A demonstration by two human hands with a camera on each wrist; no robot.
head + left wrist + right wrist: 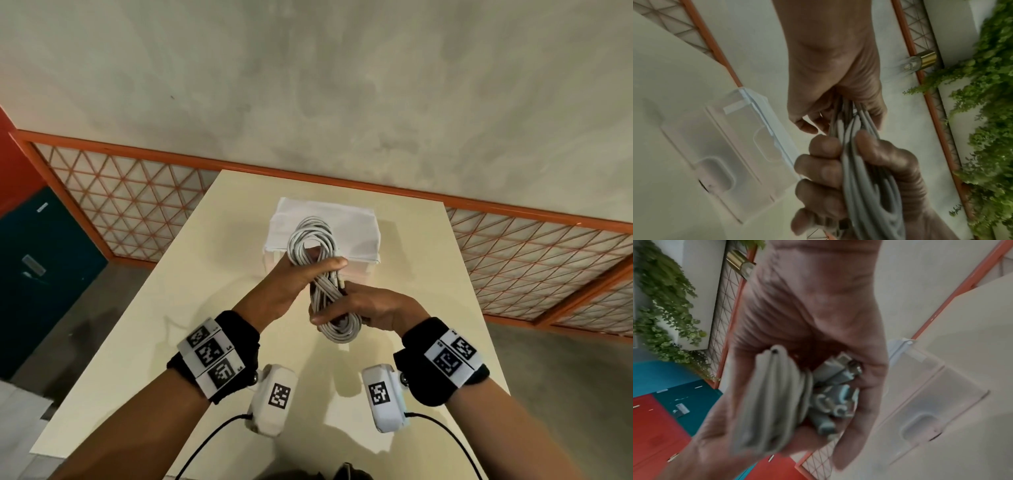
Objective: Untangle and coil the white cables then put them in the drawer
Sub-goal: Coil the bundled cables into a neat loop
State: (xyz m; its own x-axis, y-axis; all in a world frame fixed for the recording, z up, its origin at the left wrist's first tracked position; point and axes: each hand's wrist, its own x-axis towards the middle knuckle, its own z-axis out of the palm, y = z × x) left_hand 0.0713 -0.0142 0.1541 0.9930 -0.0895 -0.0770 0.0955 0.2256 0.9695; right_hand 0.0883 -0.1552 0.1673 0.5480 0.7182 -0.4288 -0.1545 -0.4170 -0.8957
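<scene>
Both wrists, nearest the head camera, wear black bands with white coded tags, and a small white camera pod hangs under each one on a black lead. Just beyond them the white cables (322,270) are held up in the air above the table (144,342) as one coiled bundle, loops stacked long and narrow. The left hand (291,284) grips the bundle around its middle, fingers and thumb curled round the strands — the left wrist view shows those fingers (818,172) wrapped tight around the loops. The right hand (370,308) grips the lower part of the same bundle, fingers curled over it; in the right wrist view several plug ends (836,394) are bunched together against the palm beside the coil. The two hands sit just beside each other on the bundle.

Behind the coil, farther along the table, stands the drawer (363,240), a small translucent plastic unit with a white top and recessed handle pulls on its front (725,146). Whether it stands open or closed cannot be told.

The table is pale cream and smooth. Beyond it runs an orange-framed mesh panel (130,192) low along a mottled grey-beige wall (308,85). Teal and red cabinets (37,260) stand at the left, green foliage (990,113) hangs off to the side, and the floor is grey.
</scene>
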